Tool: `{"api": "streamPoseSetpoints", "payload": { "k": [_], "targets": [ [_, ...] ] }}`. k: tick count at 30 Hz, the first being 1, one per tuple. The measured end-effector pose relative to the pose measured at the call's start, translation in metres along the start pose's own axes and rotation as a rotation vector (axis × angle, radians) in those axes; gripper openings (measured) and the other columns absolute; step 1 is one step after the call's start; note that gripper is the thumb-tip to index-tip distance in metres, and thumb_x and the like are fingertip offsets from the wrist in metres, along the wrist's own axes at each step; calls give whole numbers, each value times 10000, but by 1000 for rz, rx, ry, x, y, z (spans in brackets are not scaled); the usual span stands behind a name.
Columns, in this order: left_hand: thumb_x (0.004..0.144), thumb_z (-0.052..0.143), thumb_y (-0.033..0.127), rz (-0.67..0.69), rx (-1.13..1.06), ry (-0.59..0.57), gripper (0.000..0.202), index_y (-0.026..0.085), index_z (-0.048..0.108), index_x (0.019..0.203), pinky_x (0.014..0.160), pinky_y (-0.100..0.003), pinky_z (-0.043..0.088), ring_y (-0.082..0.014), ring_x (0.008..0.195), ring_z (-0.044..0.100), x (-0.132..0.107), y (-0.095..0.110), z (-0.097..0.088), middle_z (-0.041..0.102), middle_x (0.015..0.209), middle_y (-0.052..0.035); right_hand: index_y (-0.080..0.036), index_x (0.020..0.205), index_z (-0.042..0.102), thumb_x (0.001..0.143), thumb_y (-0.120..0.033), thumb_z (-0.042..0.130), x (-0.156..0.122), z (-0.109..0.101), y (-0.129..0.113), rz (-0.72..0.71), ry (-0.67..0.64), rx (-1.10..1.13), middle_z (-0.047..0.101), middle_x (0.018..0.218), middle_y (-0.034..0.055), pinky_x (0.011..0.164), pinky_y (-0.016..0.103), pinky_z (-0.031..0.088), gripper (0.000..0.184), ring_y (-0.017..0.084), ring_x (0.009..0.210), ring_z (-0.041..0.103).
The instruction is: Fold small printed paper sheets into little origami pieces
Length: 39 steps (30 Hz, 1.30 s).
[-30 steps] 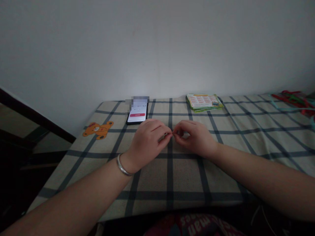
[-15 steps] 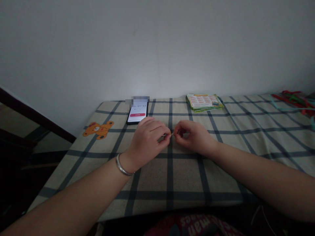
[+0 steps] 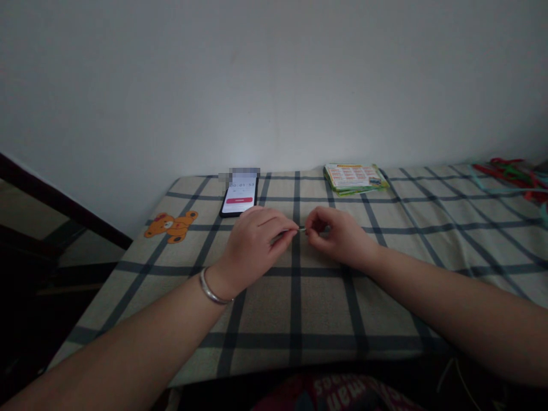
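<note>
My left hand (image 3: 252, 245), with a silver bangle at the wrist, rests on the checked cloth (image 3: 299, 297) and pinches a thin pale sliver between thumb and forefinger. My right hand (image 3: 338, 237) faces it a finger's width away, fingers curled in a pinch on the other end. The small thin object (image 3: 301, 229) bridges the two pinches; it is too small and dim to name.
A lit phone (image 3: 240, 197) lies at the back near the wall. A stack of printed cards (image 3: 354, 177) sits to its right. Red and green strips (image 3: 516, 171) lie at the far right. An orange bear patch (image 3: 170, 224) marks the cloth's left side.
The two pinches have drawn very slightly apart. Both hands stay in the same spot on the cloth.
</note>
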<state>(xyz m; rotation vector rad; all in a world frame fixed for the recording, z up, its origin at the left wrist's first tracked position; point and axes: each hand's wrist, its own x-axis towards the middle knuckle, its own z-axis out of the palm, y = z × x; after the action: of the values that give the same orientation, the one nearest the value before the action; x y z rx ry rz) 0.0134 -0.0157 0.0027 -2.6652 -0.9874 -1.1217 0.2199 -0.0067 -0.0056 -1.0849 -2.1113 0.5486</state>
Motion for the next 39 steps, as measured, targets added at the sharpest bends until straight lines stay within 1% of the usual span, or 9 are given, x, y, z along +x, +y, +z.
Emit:
{"api": "streamPoseSetpoints", "payload": {
  "k": [4,9,12,17,22,27,31,34,39],
  "targets": [
    [903,557,175,-44,-18,24,136,182,669,980,797,-340,481,-177,868,621,-2,-3,0,696,918,-45,-204,772,549,774,-175,549,2,0,4,8,45,127,592,692,-12,583,248,426,29,119,632,536],
    [907,541,166,-91,-47,17,161,193,663,1008,824,-339,499,-172,899,633,-2,-5,2,700,944,-37,-209,800,546,820,-204,561,3,1,8,36,58,250,608,735,-10,599,249,435,26,120,667,561],
    [910,523,162,-155,-49,31,168,188,638,1030,840,-336,506,-169,923,637,-2,-3,2,700,969,-35,-208,813,545,841,-229,563,4,2,11,58,73,331,596,747,-11,615,256,439,39,119,677,559],
    [891,510,145,-294,-110,37,130,173,587,992,722,-267,520,-148,851,650,-2,-2,2,684,940,-30,-200,824,542,849,-247,569,4,3,14,77,85,447,569,764,-14,618,257,433,60,113,687,536],
    [888,514,154,-378,-253,35,123,187,573,991,715,-266,545,-139,817,667,-4,-6,6,678,925,-22,-199,822,533,849,-278,577,5,4,14,94,92,481,570,760,-16,615,253,433,94,105,673,530],
    [891,525,153,-440,-457,53,86,190,563,958,674,-255,566,-135,797,676,-6,-13,14,675,895,-20,-206,870,543,822,-329,616,8,5,18,152,89,517,616,797,-1,618,257,455,151,117,699,577],
    [881,535,134,-454,-552,53,99,186,550,964,734,-275,586,-139,847,682,-6,-17,21,673,922,-35,-210,830,562,808,-350,633,8,6,19,167,56,455,645,813,10,655,282,468,158,136,719,591],
    [877,545,133,-448,-572,47,132,182,549,1000,794,-294,587,-140,891,682,-7,-18,23,673,965,-44,-202,769,570,820,-349,621,8,6,18,147,17,393,640,765,7,651,288,451,163,137,696,573],
    [885,546,146,-416,-455,-27,148,190,603,1014,772,-285,579,-141,880,682,-6,-16,18,691,975,-29,-199,771,568,814,-346,623,7,5,16,119,3,395,614,742,-5,615,274,434,163,127,666,548]
  ]
}}
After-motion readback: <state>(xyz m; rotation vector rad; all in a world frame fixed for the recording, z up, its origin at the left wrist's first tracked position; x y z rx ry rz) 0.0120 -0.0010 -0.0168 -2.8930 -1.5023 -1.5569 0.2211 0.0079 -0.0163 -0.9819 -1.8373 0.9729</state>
